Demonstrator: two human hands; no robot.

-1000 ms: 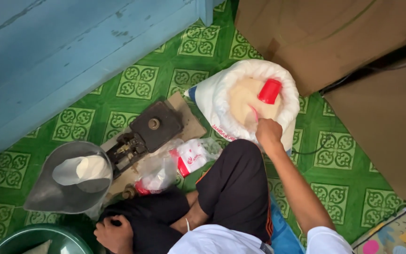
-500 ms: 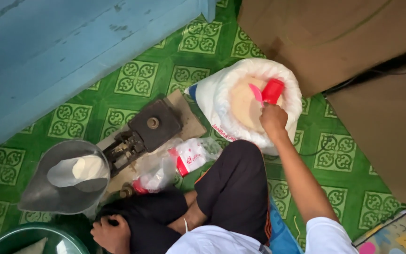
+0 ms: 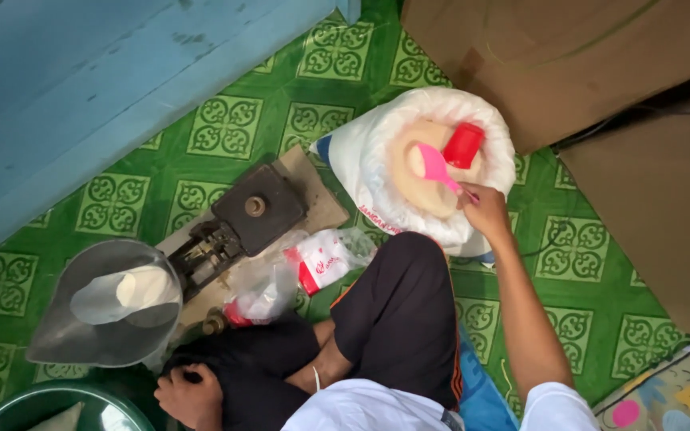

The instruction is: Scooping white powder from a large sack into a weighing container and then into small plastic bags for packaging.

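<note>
Head view: the right hand [image 3: 485, 211] has its fingers closed on the handle of a pink plastic scoop [image 3: 434, 165], whose long axis points to ten o'clock over the open white sack of pale grain [image 3: 365, 164]. The left hand [image 3: 193, 397] rests curled on the knee, well apart.

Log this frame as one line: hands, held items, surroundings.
right hand: holds pink spoon over white sack | red cup: in sack | left hand: on knee | scale pan: holds filled bag

The floor [image 3: 233, 128] has green patterned vinyl; a blue painted wooden wall [image 3: 81, 88] stands at left, brown cardboard boxes [image 3: 569, 64] at right.
</note>
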